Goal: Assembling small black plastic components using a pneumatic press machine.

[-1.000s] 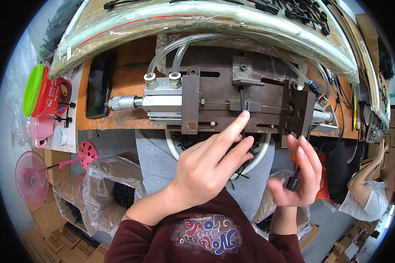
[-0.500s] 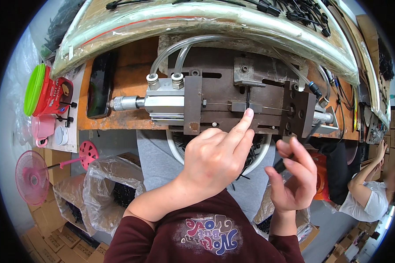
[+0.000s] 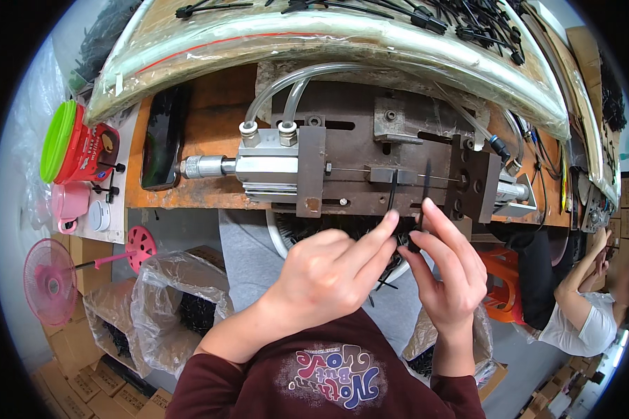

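My left hand (image 3: pixel 334 271) is at the front of a dark metal jig, its index finger extended. Its fingers close on the near end of a thin black plastic strip (image 3: pixel 393 190), whose far end reaches the small grey block (image 3: pixel 381 174) in the jig's middle. Just right of it, my right hand (image 3: pixel 449 276) pinches a second black strip (image 3: pixel 427 183), which points up and away and is slightly blurred. This strip's lower end is partly hidden by the fingers. Thin metal rods run into the block from both sides.
A silver air cylinder (image 3: pixel 267 167) with clear hoses (image 3: pixel 297 94) stands left on the jig. A phone (image 3: pixel 162 143) lies beside it. Behind, a plastic-wrapped tray (image 3: pixel 314 42) holds black parts. A basin of black parts (image 3: pixel 286 227) sits on my lap. Another person (image 3: pixel 580 314) works at right.
My right hand has moved left and up beside the jig, turning its strip upright. My left fingertips have drawn back toward me, and the strip at the block now extends nearer to me.
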A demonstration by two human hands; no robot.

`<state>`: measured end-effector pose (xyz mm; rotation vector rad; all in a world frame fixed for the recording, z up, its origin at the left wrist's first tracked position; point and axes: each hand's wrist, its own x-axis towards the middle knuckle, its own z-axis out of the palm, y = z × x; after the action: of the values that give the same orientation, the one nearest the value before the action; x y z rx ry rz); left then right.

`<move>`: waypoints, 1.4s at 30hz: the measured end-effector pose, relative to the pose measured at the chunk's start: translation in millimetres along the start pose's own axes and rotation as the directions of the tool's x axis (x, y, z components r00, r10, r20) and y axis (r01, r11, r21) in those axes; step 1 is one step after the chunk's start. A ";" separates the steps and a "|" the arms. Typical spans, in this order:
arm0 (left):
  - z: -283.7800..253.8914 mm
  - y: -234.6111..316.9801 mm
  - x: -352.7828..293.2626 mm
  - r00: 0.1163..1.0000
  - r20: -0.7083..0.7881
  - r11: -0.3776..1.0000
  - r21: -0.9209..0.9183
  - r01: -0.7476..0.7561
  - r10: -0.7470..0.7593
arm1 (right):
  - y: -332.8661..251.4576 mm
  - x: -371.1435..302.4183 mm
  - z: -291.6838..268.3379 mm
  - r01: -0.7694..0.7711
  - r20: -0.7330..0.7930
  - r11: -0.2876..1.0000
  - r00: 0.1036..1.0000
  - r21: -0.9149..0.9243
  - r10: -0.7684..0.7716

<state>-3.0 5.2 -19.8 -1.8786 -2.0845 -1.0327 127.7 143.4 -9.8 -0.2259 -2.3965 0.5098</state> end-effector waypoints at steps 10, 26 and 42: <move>7.4 1.2 -37.8 0.967 0.248 0.977 -0.215 0.004 0.050 | -4.4 20.5 18.5 0.034 0.137 0.991 0.990 -0.130 -0.016; 31.4 -11.3 -58.0 0.996 0.075 0.979 -0.204 -0.022 0.038 | 7.0 100.1 -22.7 0.021 -0.050 0.999 0.998 -0.036 -0.023; 32.7 -16.1 -71.3 0.998 0.063 0.971 -0.239 0.014 0.001 | 133.5 311.0 4.7 -0.268 0.018 0.717 0.931 -0.643 0.364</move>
<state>7.3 -34.0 -88.8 -2.0386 -2.0810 -1.2951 -108.5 353.3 111.5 -0.9454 -2.6064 -0.1802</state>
